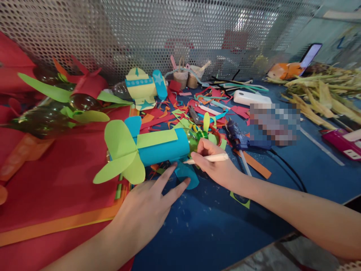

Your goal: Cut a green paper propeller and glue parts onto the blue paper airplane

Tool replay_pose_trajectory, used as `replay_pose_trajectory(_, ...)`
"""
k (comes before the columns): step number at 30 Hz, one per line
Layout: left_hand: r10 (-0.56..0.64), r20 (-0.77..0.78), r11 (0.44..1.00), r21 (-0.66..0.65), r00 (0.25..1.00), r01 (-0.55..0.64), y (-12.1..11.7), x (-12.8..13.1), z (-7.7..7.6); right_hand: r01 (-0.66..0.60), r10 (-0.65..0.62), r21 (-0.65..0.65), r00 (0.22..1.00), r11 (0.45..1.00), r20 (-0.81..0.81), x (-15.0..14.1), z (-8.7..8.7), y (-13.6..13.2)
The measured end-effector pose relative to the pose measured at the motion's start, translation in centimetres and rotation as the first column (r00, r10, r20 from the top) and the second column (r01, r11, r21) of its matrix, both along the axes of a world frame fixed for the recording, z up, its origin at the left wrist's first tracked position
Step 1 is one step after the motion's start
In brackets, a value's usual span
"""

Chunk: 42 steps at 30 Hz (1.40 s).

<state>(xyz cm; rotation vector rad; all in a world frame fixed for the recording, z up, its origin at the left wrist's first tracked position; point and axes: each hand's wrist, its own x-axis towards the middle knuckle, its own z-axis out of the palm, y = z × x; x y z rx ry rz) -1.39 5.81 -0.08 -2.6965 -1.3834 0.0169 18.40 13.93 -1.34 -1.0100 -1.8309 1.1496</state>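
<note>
The blue bottle plane lies on its side in the middle of the bench, its green paper tail to the left above the edge of the red sheets and its bottle neck to the right. The two hands are apart. The left hand is spread, fingertips on the blue wing at the plane's near side, probably to keep that loose flap flat and steady. The right hand pinches a white pen, its tip at the wing's root; held low and slanted, it seems set for fine control close to the body. A glue gun rests just right of the neck, perhaps for easy reach. Paper scraps lie beyond the plane, leaving working room on the near side, and a yellow plane sits far left.
</note>
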Motion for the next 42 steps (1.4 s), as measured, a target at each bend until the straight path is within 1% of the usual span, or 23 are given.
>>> replay_pose_trajectory(12,-0.023,0.034,1.000,0.018,0.999,0.022,0.00,0.02,-0.01,-0.001,0.000,0.012,1.000,1.000,0.009,-0.03,0.07,0.08)
replay_pose_trajectory(28,0.000,-0.005,1.000,0.004,1.000,0.000,-0.06,0.05,0.00,0.015,-0.015,0.014,1.000,1.000,0.008,0.00,-0.02,0.03)
replay_pose_trajectory(34,-0.006,0.008,1.000,0.004,1.000,0.006,0.00,0.03,-0.01,0.000,0.000,0.019,1.000,1.000,-0.001,0.04,-0.06,0.10)
replay_pose_trajectory(39,-0.019,0.027,0.999,0.033,0.999,0.018,-0.02,-0.06,-0.20,0.010,-0.010,0.027,1.000,1.000,0.000,0.04,-0.25,0.08)
replay_pose_trajectory(42,-0.014,0.030,1.000,0.023,0.999,0.013,-0.02,-0.16,-0.32,0.012,-0.012,0.025,1.000,1.000,0.005,0.07,-0.26,0.13)
